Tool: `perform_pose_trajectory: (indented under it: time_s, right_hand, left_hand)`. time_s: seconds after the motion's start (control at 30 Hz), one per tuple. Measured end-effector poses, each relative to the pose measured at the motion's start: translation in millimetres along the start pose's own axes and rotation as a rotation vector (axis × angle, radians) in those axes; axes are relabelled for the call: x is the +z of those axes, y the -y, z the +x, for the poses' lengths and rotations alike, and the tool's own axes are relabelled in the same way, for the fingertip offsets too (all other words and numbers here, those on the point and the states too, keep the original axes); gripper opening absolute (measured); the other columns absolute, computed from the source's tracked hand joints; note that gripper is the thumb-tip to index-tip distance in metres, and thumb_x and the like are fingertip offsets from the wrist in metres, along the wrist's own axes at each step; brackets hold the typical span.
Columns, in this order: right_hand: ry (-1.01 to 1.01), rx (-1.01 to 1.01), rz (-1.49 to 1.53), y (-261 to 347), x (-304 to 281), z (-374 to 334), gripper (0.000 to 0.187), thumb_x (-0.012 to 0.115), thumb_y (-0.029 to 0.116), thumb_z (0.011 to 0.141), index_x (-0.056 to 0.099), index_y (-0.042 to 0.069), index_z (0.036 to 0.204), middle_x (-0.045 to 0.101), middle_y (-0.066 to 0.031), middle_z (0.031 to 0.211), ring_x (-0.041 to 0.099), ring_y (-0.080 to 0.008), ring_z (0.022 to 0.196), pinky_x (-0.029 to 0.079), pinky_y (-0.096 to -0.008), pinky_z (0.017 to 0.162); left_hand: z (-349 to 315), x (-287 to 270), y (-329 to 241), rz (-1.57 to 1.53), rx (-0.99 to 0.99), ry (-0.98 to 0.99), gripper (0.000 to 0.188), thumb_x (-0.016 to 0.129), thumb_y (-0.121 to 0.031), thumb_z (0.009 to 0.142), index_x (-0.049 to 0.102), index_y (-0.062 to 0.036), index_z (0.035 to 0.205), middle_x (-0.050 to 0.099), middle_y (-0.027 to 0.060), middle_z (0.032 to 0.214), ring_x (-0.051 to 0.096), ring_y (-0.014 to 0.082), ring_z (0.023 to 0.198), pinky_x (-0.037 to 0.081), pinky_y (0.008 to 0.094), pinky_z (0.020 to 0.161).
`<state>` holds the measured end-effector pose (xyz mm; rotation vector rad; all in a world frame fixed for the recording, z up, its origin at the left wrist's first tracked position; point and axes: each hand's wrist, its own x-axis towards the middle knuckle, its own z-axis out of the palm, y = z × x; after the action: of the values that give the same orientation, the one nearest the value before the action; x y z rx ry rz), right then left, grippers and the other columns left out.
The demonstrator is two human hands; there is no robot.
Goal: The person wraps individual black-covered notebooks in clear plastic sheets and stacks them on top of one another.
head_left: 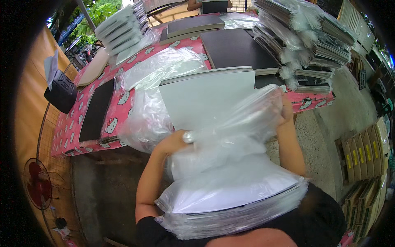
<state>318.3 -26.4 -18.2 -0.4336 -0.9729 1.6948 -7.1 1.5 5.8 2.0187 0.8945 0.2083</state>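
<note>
I hold a clear plastic bag (238,123) over the near end of a stack of white flat boards (205,96) that lies on the pink patterned table (103,127). My left hand (175,142) grips the bag's left edge. My right hand (286,109) grips its right edge near the table's front. Close to my body rests a bagged stack of white boards (234,193), wrapped in clear plastic, below both hands.
Loose plastic bags (152,70) lie on the table's left. Black boards (234,47) and piles of bagged books (312,37) fill the back and right. A black box (61,92) hangs at the left, a red fan (37,183) stands below, cartons (364,152) line the right floor.
</note>
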Motion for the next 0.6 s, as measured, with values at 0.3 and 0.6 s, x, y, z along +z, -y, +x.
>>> perform_pose_trajectory:
  time_s: [0.3, 0.6]
  right_hand:
    - [0.203, 0.067, -0.197, -10.1, -7.2, -24.3, 0.018, 0.065, 0.010, 0.069, 0.059, 0.000, 0.083, 0.060, -0.0022, 0.079, 0.053, -0.0091, 0.072, 0.042, -0.0241, 0.065]
    - [-0.074, -0.065, -0.922, 33.7, 5.7, 6.5, 0.040, 0.062, 0.011, 0.072, 0.046, 0.002, 0.108, 0.057, -0.0049, 0.089, 0.052, -0.0086, 0.080, 0.043, -0.0228, 0.067]
  left_hand:
    - [-3.6, -9.4, -3.6, -1.393, 0.404, -0.507, 0.030, 0.066, -0.022, 0.069, 0.057, -0.0015, 0.089, 0.059, 0.0111, 0.084, 0.055, 0.0163, 0.076, 0.045, 0.0300, 0.067]
    - [-16.2, -19.2, 36.1, -0.917, 0.242, -0.539, 0.026, 0.057, -0.030, 0.079, 0.055, -0.0050, 0.087, 0.056, 0.0038, 0.076, 0.054, 0.0118, 0.066, 0.046, 0.0250, 0.058]
